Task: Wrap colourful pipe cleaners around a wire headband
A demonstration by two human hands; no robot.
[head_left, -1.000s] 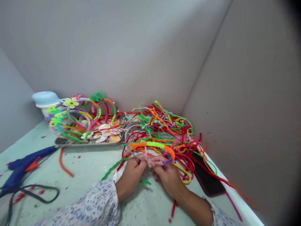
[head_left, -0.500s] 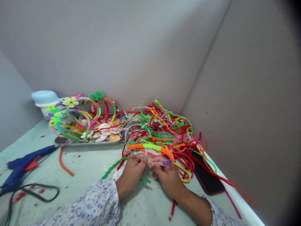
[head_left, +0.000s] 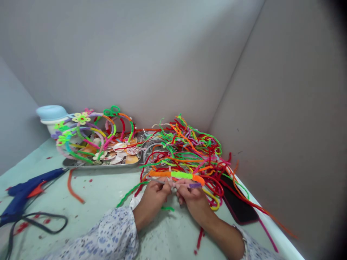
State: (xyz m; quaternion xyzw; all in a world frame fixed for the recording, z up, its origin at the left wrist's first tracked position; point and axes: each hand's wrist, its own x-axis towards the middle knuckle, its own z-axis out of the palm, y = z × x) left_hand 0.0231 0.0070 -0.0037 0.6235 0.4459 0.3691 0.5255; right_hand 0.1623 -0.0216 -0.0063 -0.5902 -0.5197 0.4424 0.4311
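Observation:
Both my hands sit low at the centre, fingertips nearly meeting. My left hand (head_left: 154, 199) and my right hand (head_left: 193, 202) pinch a band wrapped in orange and lime-green pipe cleaner (head_left: 176, 175). A short purple pipe-cleaner end (head_left: 195, 185) sticks out above my right fingers. Just behind the band lies a tangled heap of loose multicoloured pipe cleaners (head_left: 189, 153), touching neither hand's palm. My fingers hide the middle of the band's lower edge.
A metal tray (head_left: 103, 165) holds shell pieces and pipe-cleaner headbands. Wire hoops (head_left: 151, 148) stand beside it. A blue glue gun (head_left: 27, 193) with its black cord (head_left: 40, 216) lies left, a black phone (head_left: 238, 204) right, and a blue-lidded container (head_left: 51, 113) in the far corner.
The orange and green band has flattened from an arc into a straighter line, and it sits slightly lower. My hands have drawn closer together around it.

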